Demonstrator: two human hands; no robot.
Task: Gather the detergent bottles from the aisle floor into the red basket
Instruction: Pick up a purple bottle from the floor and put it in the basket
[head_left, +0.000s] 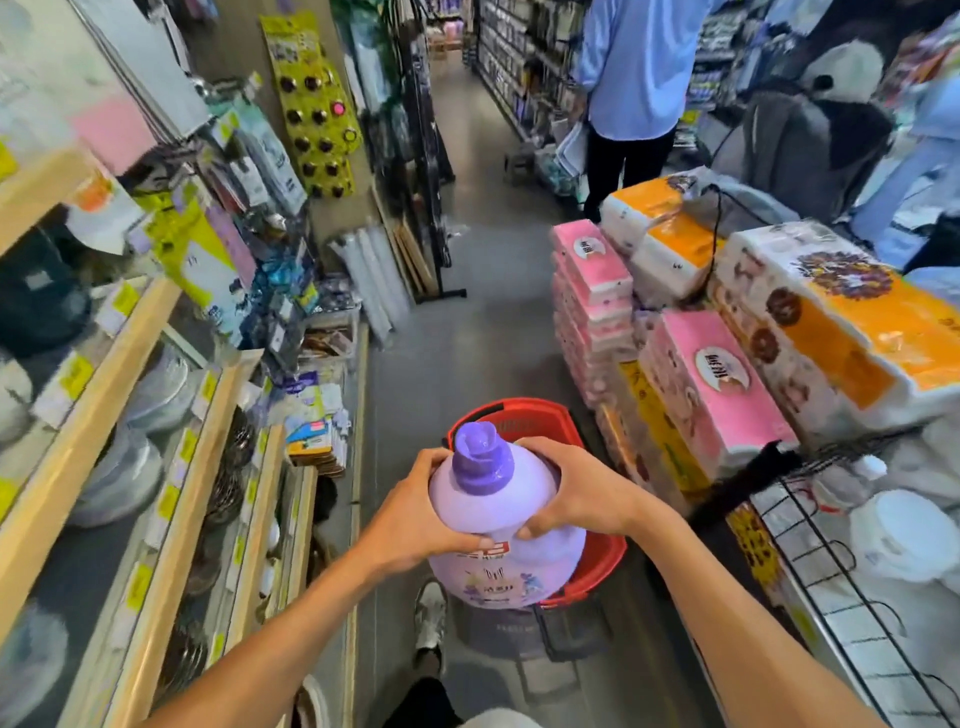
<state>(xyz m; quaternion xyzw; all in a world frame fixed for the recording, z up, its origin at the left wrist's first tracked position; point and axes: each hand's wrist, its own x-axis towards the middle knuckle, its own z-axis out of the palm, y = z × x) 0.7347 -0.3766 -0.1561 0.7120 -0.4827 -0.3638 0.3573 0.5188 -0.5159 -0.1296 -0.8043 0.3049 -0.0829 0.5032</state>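
Now both hands clamp the lilac detergent bottle (501, 525), left hand (415, 512) and right hand (576, 493), above the red basket (605, 558). Not dropped in yet; basket contents hidden, other bottles unseen.

Just 1 camera, worn on my head, faces forward and tilts down along the aisle floor (467, 322). It sits close above the red basket (605, 558), wide-angle, shelves (130, 353) bending at left.

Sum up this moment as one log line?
stage: holding | left hand: grips purple bottle | right hand: grips same bottle | bottle: upright, over red basket
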